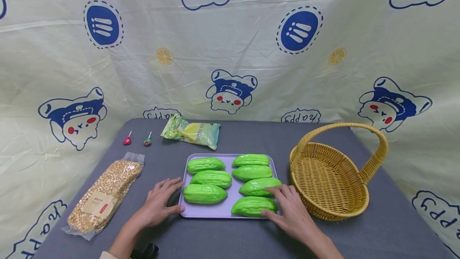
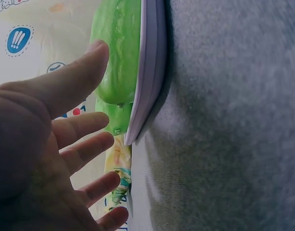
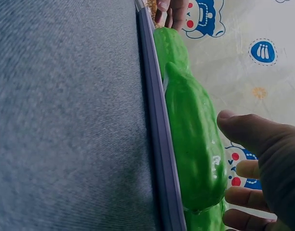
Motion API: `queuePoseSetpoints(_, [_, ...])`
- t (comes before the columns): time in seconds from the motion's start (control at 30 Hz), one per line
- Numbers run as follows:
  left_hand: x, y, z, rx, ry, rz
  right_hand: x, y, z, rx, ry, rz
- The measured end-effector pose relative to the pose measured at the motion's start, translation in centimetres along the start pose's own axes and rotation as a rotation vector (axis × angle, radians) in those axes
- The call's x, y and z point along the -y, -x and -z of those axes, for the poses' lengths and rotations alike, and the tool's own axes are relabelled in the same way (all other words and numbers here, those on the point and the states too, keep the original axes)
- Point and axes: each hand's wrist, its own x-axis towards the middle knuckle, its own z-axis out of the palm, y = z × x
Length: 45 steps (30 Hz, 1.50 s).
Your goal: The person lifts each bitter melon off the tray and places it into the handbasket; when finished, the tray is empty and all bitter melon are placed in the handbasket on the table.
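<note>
Green bitter melons lie in two columns on a lilac tray, three on the left and several on the right. My left hand is at the tray's left edge, fingers extended and spread. In the left wrist view its thumb overlaps a melon; whether it touches is unclear. My right hand reaches over the tray's right side, beside the nearest right-hand bitter melon. In the right wrist view its fingers are apart, with nothing held between them.
A wicker basket with a tall handle stands right of the tray. To the left lies a bag of corn kernels. Behind are a green-yellow packet, a red lollipop and a green lollipop. A printed curtain hangs behind the table.
</note>
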Motion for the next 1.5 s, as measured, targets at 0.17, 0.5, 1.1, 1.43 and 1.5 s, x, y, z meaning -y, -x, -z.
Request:
queuePoseSetpoints(0.17, [0.1, -0.1, -0.1, 0.002, -0.002, -0.014, -0.1, 0.2, -0.2, 0.049, -0.015, -0.009])
queuePoseSetpoints(0.5, [0.7, -0.3, -0.5, 0.018, 0.007, -0.044, -0.4, 0.3, -0.7, 0.064, -0.049, 0.005])
queuePoseSetpoints(1.1, [1.2, -0.5, -1.1, 0.018, 0.044, -0.055, -0.6, 0.4, -1.1, 0.100, -0.102, -0.009])
queuePoseSetpoints(1.43, [1.1, -0.5, -1.1, 0.025, 0.049, -0.037, -0.6, 0.3, -1.0, 0.111, -0.104, -0.009])
queuePoseSetpoints(1.5, [1.1, -0.5, -1.0, 0.025, 0.051, -0.040, -0.6, 0.3, -1.0, 0.115, -0.103, -0.012])
